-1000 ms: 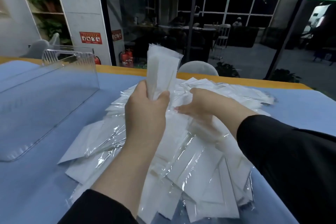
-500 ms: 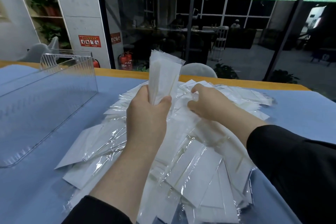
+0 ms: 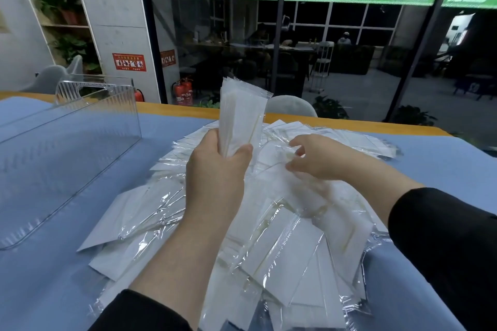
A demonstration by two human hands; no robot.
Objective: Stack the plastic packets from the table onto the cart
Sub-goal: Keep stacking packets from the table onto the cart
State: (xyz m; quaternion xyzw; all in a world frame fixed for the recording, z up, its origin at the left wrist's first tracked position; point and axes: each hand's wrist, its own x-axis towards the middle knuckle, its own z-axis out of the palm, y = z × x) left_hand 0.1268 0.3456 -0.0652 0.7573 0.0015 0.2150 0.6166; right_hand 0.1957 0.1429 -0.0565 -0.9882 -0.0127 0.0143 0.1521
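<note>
A wide heap of clear plastic packets (image 3: pixel 274 244) with white contents covers the blue table (image 3: pixel 443 166) in front of me. My left hand (image 3: pixel 217 169) is shut on an upright bundle of packets (image 3: pixel 240 113), held above the heap's far side. My right hand (image 3: pixel 314 156) hovers just right of it with curled fingers, pinching the edge of one loose packet (image 3: pixel 271 158) that lifts off the heap. Both black sleeves show at the bottom.
A clear plastic bin (image 3: pixel 80 126) stands on the table at the left, its open inside facing me. A yellow table edge (image 3: pixel 349 126) runs along the back, with a grey chair (image 3: pixel 291 106) and a glass wall behind it.
My right hand rose from lying flat on the heap and now pinches a packet's edge. The left hand kept its bundle upright, nearly still.
</note>
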